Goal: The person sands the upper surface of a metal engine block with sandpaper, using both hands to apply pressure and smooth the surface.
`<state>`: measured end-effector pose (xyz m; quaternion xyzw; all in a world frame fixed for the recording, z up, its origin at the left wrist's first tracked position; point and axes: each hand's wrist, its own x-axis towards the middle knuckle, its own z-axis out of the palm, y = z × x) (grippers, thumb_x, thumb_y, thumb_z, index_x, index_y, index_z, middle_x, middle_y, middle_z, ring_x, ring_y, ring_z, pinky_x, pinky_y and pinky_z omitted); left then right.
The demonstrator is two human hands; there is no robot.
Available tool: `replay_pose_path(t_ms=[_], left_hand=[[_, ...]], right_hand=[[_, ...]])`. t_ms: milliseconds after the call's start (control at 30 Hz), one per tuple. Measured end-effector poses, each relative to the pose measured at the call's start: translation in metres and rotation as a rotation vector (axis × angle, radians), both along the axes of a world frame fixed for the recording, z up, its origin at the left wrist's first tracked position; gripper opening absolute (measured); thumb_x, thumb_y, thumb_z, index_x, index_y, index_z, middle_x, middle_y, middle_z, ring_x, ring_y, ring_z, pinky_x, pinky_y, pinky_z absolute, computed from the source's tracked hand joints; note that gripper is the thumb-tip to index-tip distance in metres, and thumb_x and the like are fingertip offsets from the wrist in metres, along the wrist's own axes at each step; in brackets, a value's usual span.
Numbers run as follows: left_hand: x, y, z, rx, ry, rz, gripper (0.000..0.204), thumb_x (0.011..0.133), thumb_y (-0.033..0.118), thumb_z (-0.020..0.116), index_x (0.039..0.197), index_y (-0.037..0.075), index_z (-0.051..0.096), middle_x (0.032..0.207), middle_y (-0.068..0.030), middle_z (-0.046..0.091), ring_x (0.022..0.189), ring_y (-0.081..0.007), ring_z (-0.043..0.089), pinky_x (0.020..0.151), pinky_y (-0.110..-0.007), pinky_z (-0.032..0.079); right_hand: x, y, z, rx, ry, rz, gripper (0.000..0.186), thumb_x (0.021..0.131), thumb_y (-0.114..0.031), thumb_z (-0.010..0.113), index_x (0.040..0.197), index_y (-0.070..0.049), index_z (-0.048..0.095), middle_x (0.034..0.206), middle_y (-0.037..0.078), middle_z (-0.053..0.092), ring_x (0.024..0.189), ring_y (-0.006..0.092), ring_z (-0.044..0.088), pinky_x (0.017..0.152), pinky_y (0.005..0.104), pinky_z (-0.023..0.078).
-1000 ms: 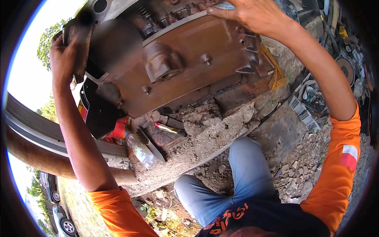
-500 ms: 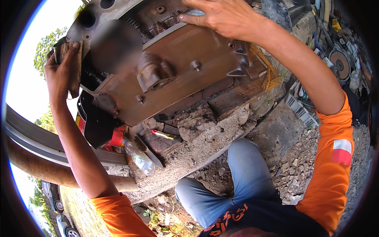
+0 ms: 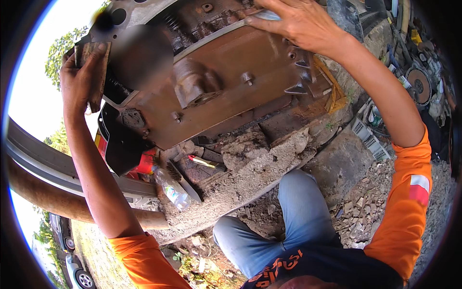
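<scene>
A large rust-brown engine block (image 3: 154,113) with a lighter machined upper edge lies before me. My left hand (image 3: 77,86), at the block's far-left end, is closed round a flat, stained grey-brown piece (image 3: 99,72), thumb on its face. I cannot tell what that piece is made of. At the top right, my right hand (image 3: 305,26) presses a pale bluish strip (image 3: 269,15) on the block's upper edge, thumb stretched over it. Part of that hand and strip runs out of the picture. A blurred round patch hides some of the block's left part.
Below the block, a rough concrete ledge (image 3: 250,185) carries a clear plastic bottle (image 3: 174,191), a dark flat blade (image 3: 185,182), a red-and-yellow tool (image 3: 204,162) and a stone lump (image 3: 245,148). A white plastic crate (image 3: 370,139) and scrap lie at right. A curved rail (image 3: 57,166) crosses at left.
The block and both hands sit slightly further right in the picture, with the view shifting. Both hands keep their hold; the left piece is tilted a little differently.
</scene>
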<state>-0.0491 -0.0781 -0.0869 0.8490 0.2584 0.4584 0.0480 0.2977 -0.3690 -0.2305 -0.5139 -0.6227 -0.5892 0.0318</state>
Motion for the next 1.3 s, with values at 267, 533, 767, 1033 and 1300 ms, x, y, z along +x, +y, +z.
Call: replay_pose_path(t_ms=[267, 533, 767, 1033, 1300], left_hand=[[-0.003, 0.006, 0.002, 0.008, 0.005, 0.012, 0.061, 0.082, 0.048, 0.086, 0.114, -0.003, 0.074, 0.113, -0.0091, 0.066, 0.095, -0.0180, 0.068, 0.088, -0.033, 0.054], [0.004, 0.007, -0.002, 0.126, -0.031, -0.031, 0.054, 0.085, 0.044, 0.085, 0.113, -0.001, 0.073, 0.099, -0.0064, 0.070, 0.081, -0.0139, 0.066, 0.076, -0.029, 0.053], [-0.002, 0.011, -0.001, 0.083, -0.025, -0.007, 0.050, 0.087, 0.044, 0.084, 0.111, 0.002, 0.074, 0.090, -0.0053, 0.072, 0.074, -0.0124, 0.065, 0.070, -0.028, 0.053], [-0.001, 0.020, -0.001, 0.135, -0.019, -0.050, 0.051, 0.085, 0.046, 0.085, 0.110, 0.002, 0.074, 0.091, -0.0048, 0.072, 0.076, -0.0115, 0.066, 0.072, -0.028, 0.053], [-0.002, 0.027, 0.000, 0.106, -0.030, -0.105, 0.051, 0.085, 0.044, 0.086, 0.112, 0.003, 0.073, 0.093, -0.0042, 0.072, 0.074, -0.0110, 0.064, 0.071, -0.027, 0.052]], right_hand=[[0.000, -0.010, -0.001, -0.048, 0.033, -0.001, 0.042, 0.091, -0.021, 0.053, 0.130, -0.022, 0.071, 0.128, 0.010, 0.058, 0.129, 0.0270, 0.050, 0.101, 0.0462, 0.037], [-0.003, -0.004, 0.003, -0.026, 0.023, 0.027, 0.041, 0.089, -0.024, 0.057, 0.127, -0.022, 0.072, 0.126, 0.008, 0.058, 0.127, 0.0262, 0.049, 0.101, 0.0455, 0.036], [-0.020, 0.019, -0.003, -0.006, 0.047, 0.068, 0.037, 0.094, -0.025, 0.053, 0.126, -0.022, 0.072, 0.125, 0.008, 0.058, 0.127, 0.0261, 0.049, 0.100, 0.0465, 0.036], [-0.032, 0.027, 0.002, 0.000, 0.028, 0.078, 0.037, 0.093, -0.025, 0.054, 0.123, -0.020, 0.074, 0.125, 0.009, 0.059, 0.127, 0.0268, 0.049, 0.099, 0.0458, 0.037], [-0.021, 0.015, 0.003, -0.001, 0.034, 0.063, 0.037, 0.092, -0.024, 0.054, 0.122, -0.021, 0.075, 0.122, 0.009, 0.058, 0.125, 0.0270, 0.050, 0.098, 0.0460, 0.036]])
